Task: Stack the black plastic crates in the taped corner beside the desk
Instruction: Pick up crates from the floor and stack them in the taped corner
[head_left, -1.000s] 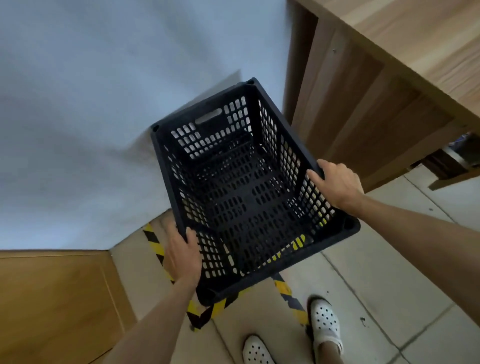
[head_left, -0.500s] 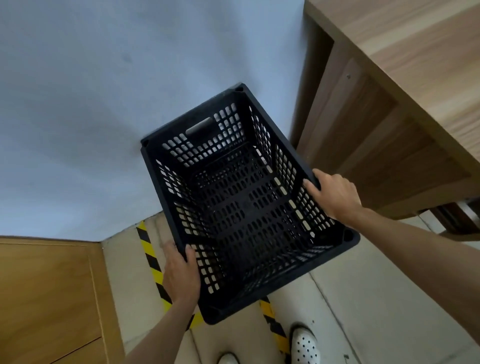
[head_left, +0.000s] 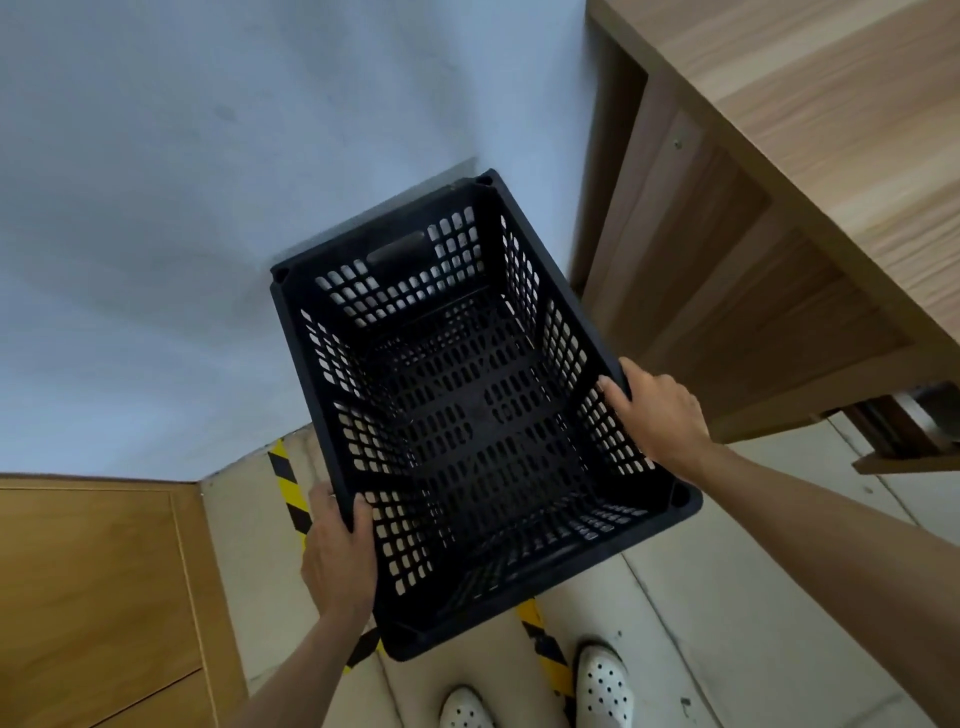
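An empty black plastic crate (head_left: 467, 415) with perforated walls fills the middle of the view, its far end near the pale wall. My left hand (head_left: 340, 551) grips its left long rim near the front corner. My right hand (head_left: 660, 415) grips the right long rim. The crate sits over the corner marked by yellow-and-black tape (head_left: 284, 483) on the tiled floor, and it hides most of that marked patch. Whether its base touches the floor or another crate below cannot be told.
A wooden desk (head_left: 779, 234) stands close on the right, its side panel next to the crate. A wooden cabinet or door (head_left: 93, 597) is at the lower left. My white perforated shoes (head_left: 602, 686) stand just behind the tape line.
The crate has moved forward and down toward the wall, deeper into the taped corner. Both hands kept their grip on the rims and my feet stepped closer.
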